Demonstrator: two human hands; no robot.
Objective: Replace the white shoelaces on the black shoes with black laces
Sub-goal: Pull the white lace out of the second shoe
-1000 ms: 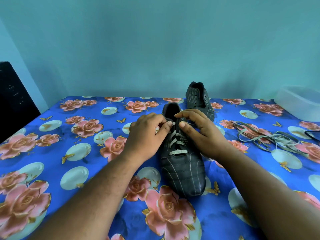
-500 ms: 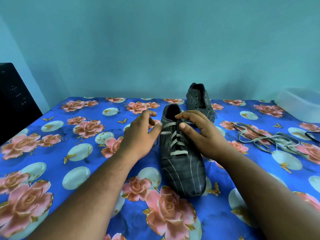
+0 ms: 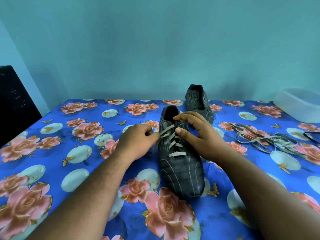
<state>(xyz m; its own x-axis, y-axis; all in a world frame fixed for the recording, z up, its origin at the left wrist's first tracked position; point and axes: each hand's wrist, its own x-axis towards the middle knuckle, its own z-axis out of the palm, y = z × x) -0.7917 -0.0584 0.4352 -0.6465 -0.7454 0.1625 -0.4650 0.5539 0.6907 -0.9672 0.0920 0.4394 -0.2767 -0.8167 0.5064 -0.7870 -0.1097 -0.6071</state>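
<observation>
A black striped shoe (image 3: 181,172) lies toe toward me on the floral cloth, with a white lace (image 3: 174,144) threaded through its eyelets. My left hand (image 3: 136,142) sits just left of the shoe and pinches a strand of that lace at the shoe's left side. My right hand (image 3: 199,135) holds the shoe's upper right side, thumb on the laced tongue, fingers curled over the collar. A second black shoe (image 3: 199,104) without a lace stands behind it. A loose white lace (image 3: 263,141) lies in a heap to the right, and a bit of black lace (image 3: 311,137) shows at the right edge.
The blue floral cloth (image 3: 69,153) covers the whole surface. A translucent plastic box (image 3: 299,104) stands at the back right. A black appliance (image 3: 15,104) stands at the left edge. A teal wall closes the back.
My left hand came off the lacing, moved to the left of the shoe, and now pinches a lace strand there. My right hand stayed on the shoe.
</observation>
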